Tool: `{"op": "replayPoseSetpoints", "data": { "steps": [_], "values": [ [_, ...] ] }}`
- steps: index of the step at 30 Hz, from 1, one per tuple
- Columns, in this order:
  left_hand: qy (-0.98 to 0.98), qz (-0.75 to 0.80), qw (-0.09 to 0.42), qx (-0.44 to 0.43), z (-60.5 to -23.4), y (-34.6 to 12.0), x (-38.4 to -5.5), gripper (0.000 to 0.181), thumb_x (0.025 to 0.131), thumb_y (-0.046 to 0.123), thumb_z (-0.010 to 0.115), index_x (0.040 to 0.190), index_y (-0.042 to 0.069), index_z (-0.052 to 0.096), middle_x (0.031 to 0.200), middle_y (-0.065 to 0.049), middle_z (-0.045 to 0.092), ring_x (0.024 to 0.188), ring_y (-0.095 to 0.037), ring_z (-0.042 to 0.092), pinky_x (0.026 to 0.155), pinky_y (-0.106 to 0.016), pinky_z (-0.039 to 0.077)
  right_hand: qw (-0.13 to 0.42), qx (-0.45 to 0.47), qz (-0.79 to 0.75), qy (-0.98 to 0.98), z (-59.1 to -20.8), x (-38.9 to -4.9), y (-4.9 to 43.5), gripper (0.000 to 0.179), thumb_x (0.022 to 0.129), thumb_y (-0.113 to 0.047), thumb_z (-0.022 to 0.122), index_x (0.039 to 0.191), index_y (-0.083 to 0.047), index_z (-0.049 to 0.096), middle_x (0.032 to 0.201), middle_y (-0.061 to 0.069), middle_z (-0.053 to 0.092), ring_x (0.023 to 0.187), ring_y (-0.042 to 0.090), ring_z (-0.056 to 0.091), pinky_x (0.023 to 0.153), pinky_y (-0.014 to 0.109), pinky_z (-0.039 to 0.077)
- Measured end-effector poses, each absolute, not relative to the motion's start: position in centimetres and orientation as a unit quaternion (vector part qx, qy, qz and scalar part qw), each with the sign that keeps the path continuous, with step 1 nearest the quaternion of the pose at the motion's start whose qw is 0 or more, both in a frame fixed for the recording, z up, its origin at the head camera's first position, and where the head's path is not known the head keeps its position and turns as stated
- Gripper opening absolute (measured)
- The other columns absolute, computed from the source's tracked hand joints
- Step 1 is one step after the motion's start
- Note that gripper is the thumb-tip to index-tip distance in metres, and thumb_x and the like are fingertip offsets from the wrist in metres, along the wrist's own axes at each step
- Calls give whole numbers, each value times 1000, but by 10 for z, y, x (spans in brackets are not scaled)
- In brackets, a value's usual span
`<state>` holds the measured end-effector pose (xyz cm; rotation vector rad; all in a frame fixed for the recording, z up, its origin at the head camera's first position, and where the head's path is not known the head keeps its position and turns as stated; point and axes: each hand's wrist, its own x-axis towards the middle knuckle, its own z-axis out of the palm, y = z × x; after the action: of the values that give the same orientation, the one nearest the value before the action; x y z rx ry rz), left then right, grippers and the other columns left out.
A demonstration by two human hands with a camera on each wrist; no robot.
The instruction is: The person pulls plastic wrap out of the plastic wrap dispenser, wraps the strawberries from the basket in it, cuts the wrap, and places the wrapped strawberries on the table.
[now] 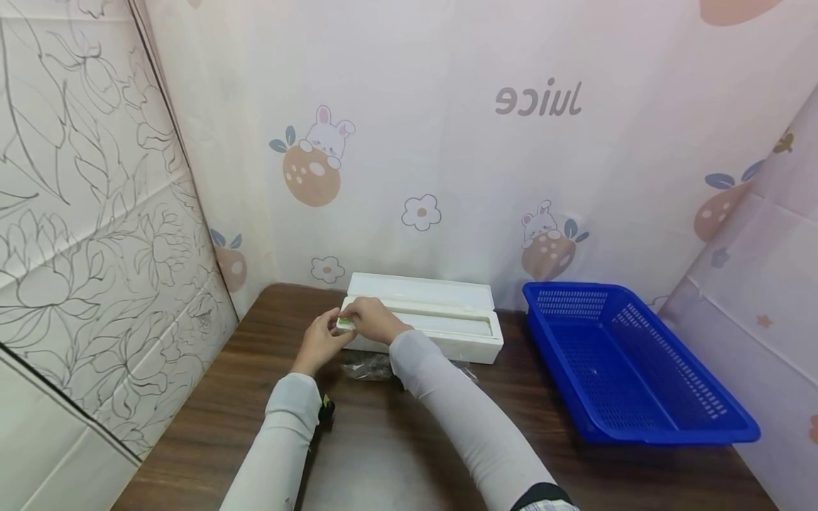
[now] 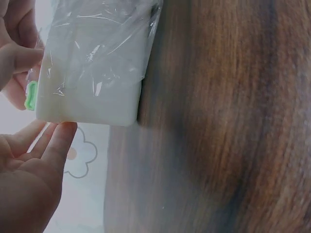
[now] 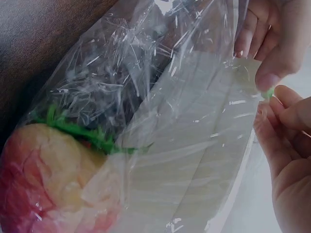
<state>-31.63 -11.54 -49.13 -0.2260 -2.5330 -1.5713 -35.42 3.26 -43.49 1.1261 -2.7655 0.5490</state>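
A long white cling film dispenser box (image 1: pixel 469 350) stands at the back of the table, its hinged lid (image 1: pixel 422 288) raised. Clear film (image 2: pixel 104 43) hangs over its front and lies crumpled below. Between finger and thumb, my right hand (image 1: pixel 378 321) pinches a small green plastic piece (image 1: pixel 346 322) at the box's left end. Across from it, my left hand (image 1: pixel 317 344) holds that end corner, its thumb near the green piece. In the right wrist view a red-and-yellow, petal-like thing with green leafy edging (image 3: pixel 63 179) shows through the film.
A blue perforated plastic basket (image 1: pixel 578 404) stands to the right of the box. Behind the brown wooden table (image 1: pixel 204 426) hangs a printed curtain (image 1: pixel 441 163). A small black object with a yellow mark (image 1: pixel 326 409) is beside my left wrist.
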Motion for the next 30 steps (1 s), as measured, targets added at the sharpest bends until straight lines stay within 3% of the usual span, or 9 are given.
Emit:
{"op": "replayPoseSetpoints", "data": {
  "steps": [4, 9, 23, 30],
  "values": [
    [-827, -552, 71, -81, -493, -116, -316, 71, 81, 22, 71, 138, 0, 35, 130, -22, 47, 113, -29, 52, 95, -41, 48, 46, 367, 183, -911, -434, -355, 39, 30, 93, -3, 45, 110, -8, 69, 107, 4, 68, 97, 12, 58, 85, 27, 51],
    [-828, -547, 81, -89, -493, -117, -316, 60, 84, 21, 69, 135, 5, 42, 128, -19, 48, 112, -27, 51, 97, -40, 47, 46, 359, 190, -913, -434, -357, 51, 32, 91, -2, 43, 108, -10, 69, 107, 4, 68, 91, 10, 58, 80, 28, 51],
    [-845, -516, 123, -68, -487, -114, -310, 40, 87, 23, 65, 123, 10, 55, 124, -19, 45, 100, -28, 54, 89, -45, 50, 97, 350, 243, -900, -427, -348, 90, 31, 95, -10, 42, 108, -13, 70, 106, 0, 68, 100, 8, 56, 90, 34, 50],
    [-865, -461, 184, -79, -470, -102, -299, 37, 85, 23, 64, 119, 10, 59, 131, -17, 41, 116, -32, 39, 93, -53, 43, 122, 339, 268, -893, -427, -339, 115, 29, 96, -12, 44, 106, -14, 71, 104, 0, 68, 95, 7, 57, 83, 31, 53]
  ]
}}
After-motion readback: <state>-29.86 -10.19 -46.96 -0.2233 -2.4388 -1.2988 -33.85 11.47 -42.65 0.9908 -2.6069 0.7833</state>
